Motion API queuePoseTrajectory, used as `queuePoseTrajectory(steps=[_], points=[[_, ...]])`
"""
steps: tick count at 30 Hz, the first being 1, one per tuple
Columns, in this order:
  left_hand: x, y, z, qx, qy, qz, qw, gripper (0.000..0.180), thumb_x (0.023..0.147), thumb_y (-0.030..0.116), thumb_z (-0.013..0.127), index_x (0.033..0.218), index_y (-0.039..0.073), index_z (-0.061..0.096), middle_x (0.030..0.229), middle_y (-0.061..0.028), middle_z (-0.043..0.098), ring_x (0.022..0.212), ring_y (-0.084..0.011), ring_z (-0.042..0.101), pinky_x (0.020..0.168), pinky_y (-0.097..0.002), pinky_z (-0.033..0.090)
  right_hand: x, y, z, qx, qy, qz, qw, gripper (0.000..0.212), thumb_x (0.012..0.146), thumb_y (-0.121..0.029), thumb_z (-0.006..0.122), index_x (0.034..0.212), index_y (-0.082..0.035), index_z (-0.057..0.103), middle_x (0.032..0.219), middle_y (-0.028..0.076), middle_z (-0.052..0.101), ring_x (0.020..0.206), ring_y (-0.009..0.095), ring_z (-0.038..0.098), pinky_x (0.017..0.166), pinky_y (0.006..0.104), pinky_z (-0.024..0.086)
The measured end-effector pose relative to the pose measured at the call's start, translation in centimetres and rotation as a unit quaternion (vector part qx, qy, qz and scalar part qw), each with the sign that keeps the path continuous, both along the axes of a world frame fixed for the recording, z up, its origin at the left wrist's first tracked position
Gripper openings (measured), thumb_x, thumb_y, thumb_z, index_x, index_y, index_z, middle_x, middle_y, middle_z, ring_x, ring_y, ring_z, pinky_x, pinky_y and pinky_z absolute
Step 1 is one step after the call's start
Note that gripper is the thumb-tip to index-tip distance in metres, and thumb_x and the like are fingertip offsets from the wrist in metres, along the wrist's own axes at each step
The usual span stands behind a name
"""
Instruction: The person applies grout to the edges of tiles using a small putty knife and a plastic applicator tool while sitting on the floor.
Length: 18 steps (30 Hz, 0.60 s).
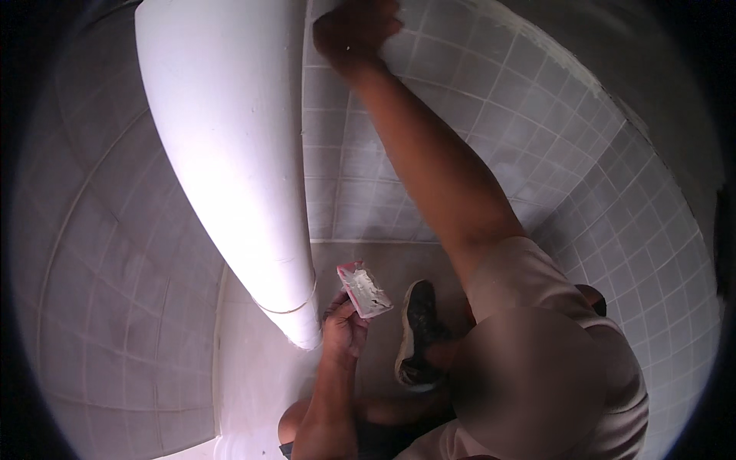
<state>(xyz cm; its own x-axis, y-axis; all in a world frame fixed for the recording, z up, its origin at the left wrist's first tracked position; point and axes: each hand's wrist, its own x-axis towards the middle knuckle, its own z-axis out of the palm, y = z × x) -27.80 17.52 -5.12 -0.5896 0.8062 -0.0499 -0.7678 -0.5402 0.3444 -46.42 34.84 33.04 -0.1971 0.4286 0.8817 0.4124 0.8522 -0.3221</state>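
Low in the middle, my left hand [343, 331] grips a small pink rectangular plate [375, 313]. A thick smear of whitish paste [363, 289] covers its upper face. Beside that hand, to its left, runs a wide white pipe [230, 138]. My right arm stretches up to the grey tiled wall [452, 84], where my right hand [354, 37] is at or close to the tiles by the pipe. Its fingers are curled and dark, partly cut by the top edge, so what they hold, if anything, is hidden.
A second tiled wall [115, 268] rises on the left, beyond the pipe. More tiles [636, 207] form a corner at the right. The wall's upper edge [552, 46] is rough. A dark shoe with a pale sole [420, 330] rests on the floor [261, 368].
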Motion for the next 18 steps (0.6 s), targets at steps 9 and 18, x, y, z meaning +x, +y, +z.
queuePoseTrajectory(steps=[9, 18], points=[[-0.1, -0.1, -0.4, -0.04, 0.003, 0.014, 0.999, 0.049, 0.088, 0.008, 0.059, 0.135, -0.001, 0.051, 0.123, -0.0123, 0.065, 0.107, -0.0249, 0.067, 0.095, -0.0387, 0.055, -4.2, -0.7, 1.7, -0.026, 0.147, 0.053, 0.987, 0.069, 0.09, -0.016, 0.051, 0.154, -0.002, 0.03, 0.152, 0.022, 0.037, 0.137, 0.042, 0.034, 0.1, 0.0615, 0.032], [-0.3, -0.6, 0.6, -0.002, -0.03, 0.0, 1.0, 0.044, 0.089, 0.001, 0.06, 0.132, -0.002, 0.053, 0.121, -0.0128, 0.065, 0.109, -0.0251, 0.066, 0.098, -0.0406, 0.054, -5.9, -4.2, 2.0, 0.052, 0.158, 0.004, 0.986, 0.067, 0.082, -0.015, 0.056, 0.144, 0.007, 0.04, 0.135, 0.025, 0.049, 0.123, 0.044, 0.047, 0.088, 0.0644, 0.041]])
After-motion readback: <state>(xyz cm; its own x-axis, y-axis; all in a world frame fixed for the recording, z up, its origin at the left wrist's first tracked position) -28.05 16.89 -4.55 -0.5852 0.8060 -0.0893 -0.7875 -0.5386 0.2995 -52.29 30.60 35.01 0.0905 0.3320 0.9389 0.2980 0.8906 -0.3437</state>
